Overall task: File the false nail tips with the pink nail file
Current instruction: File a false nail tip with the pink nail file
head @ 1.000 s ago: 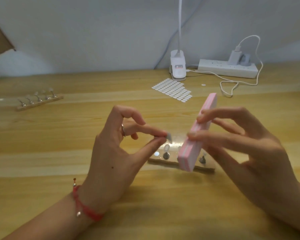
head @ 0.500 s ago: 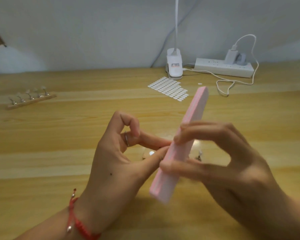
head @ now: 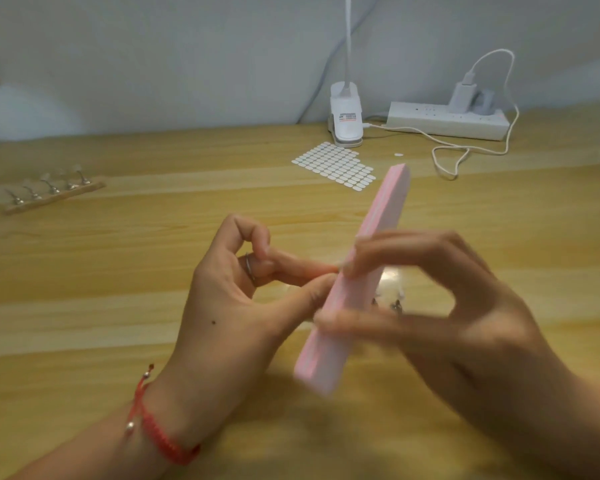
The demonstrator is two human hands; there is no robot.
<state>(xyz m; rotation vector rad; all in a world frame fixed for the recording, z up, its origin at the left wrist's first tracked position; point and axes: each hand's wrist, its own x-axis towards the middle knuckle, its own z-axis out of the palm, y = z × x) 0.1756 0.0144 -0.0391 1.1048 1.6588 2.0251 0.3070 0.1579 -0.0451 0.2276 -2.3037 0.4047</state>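
Two hands meet above our wooden table (head: 84,306). Our right hand (head: 465,323) clamps the pink nail file (head: 383,209) between thumb and fingers, tilted, in midair. Our left hand (head: 222,306) presses thumb and fingertip together at its edge; what they pinch, we cannot tell.

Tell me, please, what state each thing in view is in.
File, held tilted above the table.
Left hand, pinches at the file's edge, presumably a nail tip, hidden.
Right hand, grips the file, motion-blurred.
Charger, plugged into the power strip.
Far stand, flat on the table, untouched.
Near stand, mostly hidden behind the file.
Lamp, head out of view; lit or not, cannot tell.
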